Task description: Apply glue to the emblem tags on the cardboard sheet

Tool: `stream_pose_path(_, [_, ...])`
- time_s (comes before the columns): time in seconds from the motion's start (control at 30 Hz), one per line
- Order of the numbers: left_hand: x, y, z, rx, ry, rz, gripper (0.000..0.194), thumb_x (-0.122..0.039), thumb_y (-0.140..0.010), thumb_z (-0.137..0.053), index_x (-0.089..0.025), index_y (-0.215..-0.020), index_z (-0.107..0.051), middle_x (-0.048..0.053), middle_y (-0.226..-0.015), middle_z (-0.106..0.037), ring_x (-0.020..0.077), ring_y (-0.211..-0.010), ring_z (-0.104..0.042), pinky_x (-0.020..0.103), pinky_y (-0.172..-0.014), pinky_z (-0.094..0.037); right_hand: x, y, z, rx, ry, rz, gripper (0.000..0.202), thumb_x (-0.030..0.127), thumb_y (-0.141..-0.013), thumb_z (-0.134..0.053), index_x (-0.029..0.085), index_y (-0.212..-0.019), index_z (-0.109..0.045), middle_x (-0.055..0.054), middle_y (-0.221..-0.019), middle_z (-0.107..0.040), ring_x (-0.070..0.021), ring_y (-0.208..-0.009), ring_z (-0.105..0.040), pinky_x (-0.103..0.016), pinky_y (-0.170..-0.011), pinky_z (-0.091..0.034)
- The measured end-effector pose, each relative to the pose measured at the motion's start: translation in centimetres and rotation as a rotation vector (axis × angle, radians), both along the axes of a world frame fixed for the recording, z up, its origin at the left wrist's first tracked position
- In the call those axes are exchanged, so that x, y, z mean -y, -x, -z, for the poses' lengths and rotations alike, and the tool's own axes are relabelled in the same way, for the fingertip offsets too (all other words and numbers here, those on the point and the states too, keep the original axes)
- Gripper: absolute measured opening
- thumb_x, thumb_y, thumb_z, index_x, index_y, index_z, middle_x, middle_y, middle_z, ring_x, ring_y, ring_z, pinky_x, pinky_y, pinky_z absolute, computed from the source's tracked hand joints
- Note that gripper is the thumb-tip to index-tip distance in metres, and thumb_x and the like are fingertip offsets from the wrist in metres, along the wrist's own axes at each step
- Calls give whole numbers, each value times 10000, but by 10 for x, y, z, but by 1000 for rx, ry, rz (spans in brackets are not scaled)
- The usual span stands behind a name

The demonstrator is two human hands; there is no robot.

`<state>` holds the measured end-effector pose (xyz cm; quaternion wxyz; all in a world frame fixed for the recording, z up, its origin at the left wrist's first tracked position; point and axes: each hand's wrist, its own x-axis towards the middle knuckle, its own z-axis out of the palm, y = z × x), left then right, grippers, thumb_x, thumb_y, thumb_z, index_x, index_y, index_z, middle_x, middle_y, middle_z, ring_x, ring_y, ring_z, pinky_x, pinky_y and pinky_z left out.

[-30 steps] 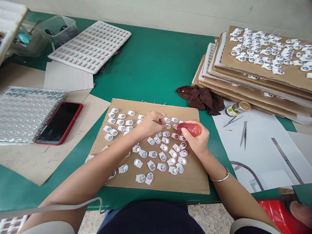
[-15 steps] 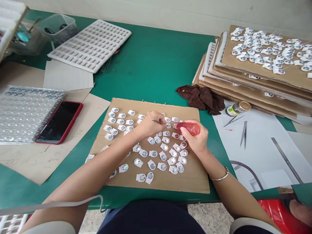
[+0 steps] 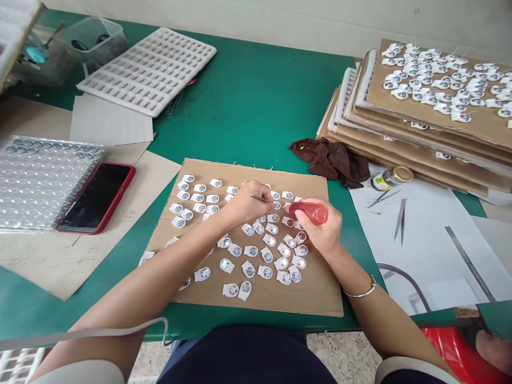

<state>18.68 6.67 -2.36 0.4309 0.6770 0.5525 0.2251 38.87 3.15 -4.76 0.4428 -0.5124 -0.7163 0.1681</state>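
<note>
On a brown cardboard sheet [image 3: 320, 296] lie several small round metallic pieces [image 3: 251, 251], each on a white tab. My left hand [image 3: 247, 201] is closed on a thin metal tool that looks like tweezers [image 3: 258, 198], its tip near a piece in the upper right part of the sheet. Wrapped around a small red squeeze bottle [image 3: 314, 212], my right hand [image 3: 328, 229] tilts the nozzle left toward that same piece. Whether the nozzle touches it is too small to tell. My left forearm hides some pieces.
Stacked cardboard sheets [image 3: 368, 114] with more pieces stand at right. Nearby are a brown cloth [image 3: 332, 160], a glass jar [image 3: 392, 178], tweezers [image 3: 400, 221] and a steel ruler [image 3: 470, 264]. A phone [image 3: 96, 197], bubble-like plastic packaging [image 3: 44, 184] and a white foam tray [image 3: 148, 69] occupy the left.
The whole view has shifted very slightly. Both hands keep their grips and stay at nearly the same place over the sheet.
</note>
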Motion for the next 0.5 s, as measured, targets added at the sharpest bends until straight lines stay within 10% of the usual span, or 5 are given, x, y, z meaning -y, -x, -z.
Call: stream_pose_path(0.5, [1, -1, -1, 2, -8, 12, 112, -187, -639, -553, -137, -574, -628, -4, -541, -590, 76, -471, -478, 187, -448, -348, 0, 1, 1, 11, 3, 24, 176, 314, -735, -659, 222, -865, -582, -29, -840, -651, -179, -759, -618, -346, -705, -512])
